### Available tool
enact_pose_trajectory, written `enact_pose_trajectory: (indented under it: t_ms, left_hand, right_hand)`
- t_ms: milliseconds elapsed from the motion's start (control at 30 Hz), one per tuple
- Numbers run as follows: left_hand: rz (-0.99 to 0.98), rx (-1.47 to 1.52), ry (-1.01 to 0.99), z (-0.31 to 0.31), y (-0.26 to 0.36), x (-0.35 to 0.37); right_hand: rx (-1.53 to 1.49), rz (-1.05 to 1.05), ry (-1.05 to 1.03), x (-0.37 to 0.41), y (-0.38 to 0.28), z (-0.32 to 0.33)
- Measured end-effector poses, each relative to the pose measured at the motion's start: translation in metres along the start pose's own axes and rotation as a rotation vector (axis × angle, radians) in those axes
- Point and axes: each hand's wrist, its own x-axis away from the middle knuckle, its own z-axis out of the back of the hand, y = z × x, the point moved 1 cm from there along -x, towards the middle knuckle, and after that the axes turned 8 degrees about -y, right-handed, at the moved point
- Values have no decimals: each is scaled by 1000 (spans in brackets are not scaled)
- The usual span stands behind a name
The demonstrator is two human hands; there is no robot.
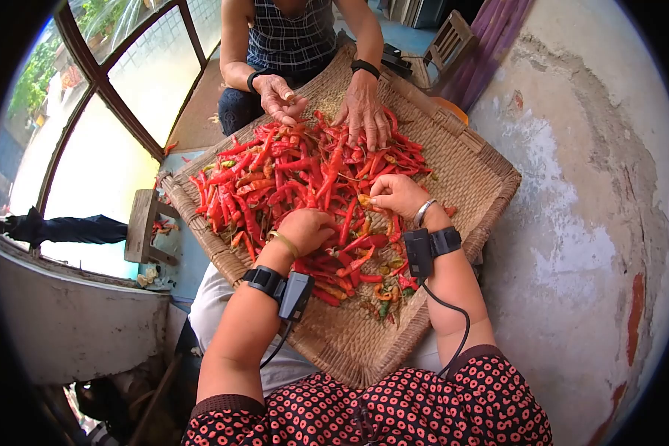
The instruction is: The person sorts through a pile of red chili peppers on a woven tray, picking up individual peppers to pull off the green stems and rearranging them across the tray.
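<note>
Pinching a yellowish pepper (365,201) between thumb and forefinger, my right hand (401,195) is nearly closed, at two o'clock from the centre of my view. My left hand (311,230) bends half closed over the red peppers (299,165) just below centre; I cannot tell whether it grips any. Their pile spreads between both hands and on toward twelve o'clock across a woven tray (464,167), with a few green peppers (384,309) at five. Between eleven and one, a co-worker's two hands (362,117) are at the pile's far edge. I see a wooden stool (140,225) at nine o'clock and a worn wall (572,186) at three.
</note>
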Motion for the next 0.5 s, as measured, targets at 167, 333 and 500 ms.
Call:
enact_pose_trajectory:
  t_ms: [167,333,500]
  left_hand:
    - [-6,3,-3,1,1,0]
    - [-15,12,-6,0,-2,-1]
    - [16,8,-29,1,-2,-1]
  right_hand:
    - [-89,112,-11,8,-7,6]
    - [50,168,119,16,-5,23]
    - [5,181,387,13,-5,29]
